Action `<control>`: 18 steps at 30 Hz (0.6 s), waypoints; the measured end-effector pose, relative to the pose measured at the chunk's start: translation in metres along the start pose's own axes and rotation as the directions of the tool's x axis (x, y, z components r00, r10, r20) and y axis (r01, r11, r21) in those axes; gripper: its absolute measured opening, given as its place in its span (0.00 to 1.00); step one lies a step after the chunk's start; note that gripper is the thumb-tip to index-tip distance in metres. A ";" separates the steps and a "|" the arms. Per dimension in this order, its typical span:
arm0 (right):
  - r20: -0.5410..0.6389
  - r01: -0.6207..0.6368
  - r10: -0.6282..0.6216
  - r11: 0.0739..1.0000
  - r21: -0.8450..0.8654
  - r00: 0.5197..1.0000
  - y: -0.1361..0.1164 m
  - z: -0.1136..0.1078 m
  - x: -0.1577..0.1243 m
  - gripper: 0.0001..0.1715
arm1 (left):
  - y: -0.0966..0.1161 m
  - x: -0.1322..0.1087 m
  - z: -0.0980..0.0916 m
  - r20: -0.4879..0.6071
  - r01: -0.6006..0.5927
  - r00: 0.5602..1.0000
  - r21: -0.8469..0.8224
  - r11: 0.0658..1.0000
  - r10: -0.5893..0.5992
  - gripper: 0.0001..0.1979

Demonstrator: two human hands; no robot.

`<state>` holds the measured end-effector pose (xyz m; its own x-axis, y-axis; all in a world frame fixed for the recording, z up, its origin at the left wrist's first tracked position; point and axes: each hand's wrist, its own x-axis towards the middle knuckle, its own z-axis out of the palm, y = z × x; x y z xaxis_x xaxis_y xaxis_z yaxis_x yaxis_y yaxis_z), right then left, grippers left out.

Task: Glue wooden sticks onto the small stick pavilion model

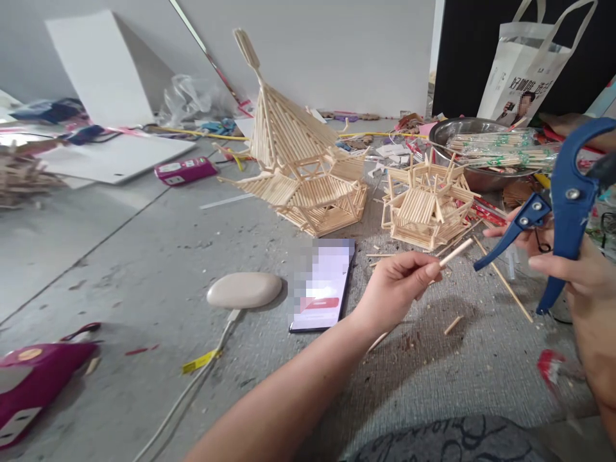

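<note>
Between the thumb and fingers of my left hand (407, 279) is a thin wooden stick (457, 253), its free end pointing up and to the right. My right hand (572, 256) grips a blue pipe cutter (568, 199) by its handles, which are spread apart. The stick's tip is close to the cutter's lower handle but apart from it. Beyond my left hand stands a small six-sided stick model (426, 208). Left of that is a taller stick pavilion (308, 179) with a pointed roof, tilted to one side.
A phone (322, 289) lies left of my left hand, with a beige oval device (244, 290) and its cable beside it. A metal bowl (440, 138) holds wrapped chopsticks (500, 147). Purple power strips (185, 171) lie at left. A white bag (522, 70) stands behind; loose sticks (505, 282) litter the floor.
</note>
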<state>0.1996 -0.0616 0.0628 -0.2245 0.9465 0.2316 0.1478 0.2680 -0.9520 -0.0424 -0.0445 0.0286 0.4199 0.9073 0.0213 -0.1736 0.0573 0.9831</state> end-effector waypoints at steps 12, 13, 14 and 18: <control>0.011 -0.029 0.061 0.612 -0.790 0.998 0.029 0.008 -0.011 0.32 | -0.008 0.004 0.003 -0.097 -0.003 0.995 -0.161 0.987 -0.013 0.15; 0.016 -0.024 0.061 0.594 -0.804 0.998 0.034 0.010 -0.012 0.32 | -0.010 0.004 0.003 -0.091 -0.004 0.996 -0.163 0.987 -0.011 0.15; 0.020 -0.023 0.068 0.582 -0.813 0.997 0.039 0.012 -0.013 0.33 | -0.011 0.004 0.003 -0.084 -0.005 0.996 -0.165 0.986 -0.009 0.15; 0.050 -0.009 0.088 0.570 -0.822 0.995 0.051 0.020 -0.013 0.34 | -0.017 0.004 0.005 -0.047 -0.003 0.999 -0.169 0.986 -0.006 0.15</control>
<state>0.1914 -0.0638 0.0070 -0.2589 0.9562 0.1367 0.8777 0.2920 -0.3801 -0.0337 -0.0438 0.0130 0.3783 0.9257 0.0073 -0.3231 0.1247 0.9381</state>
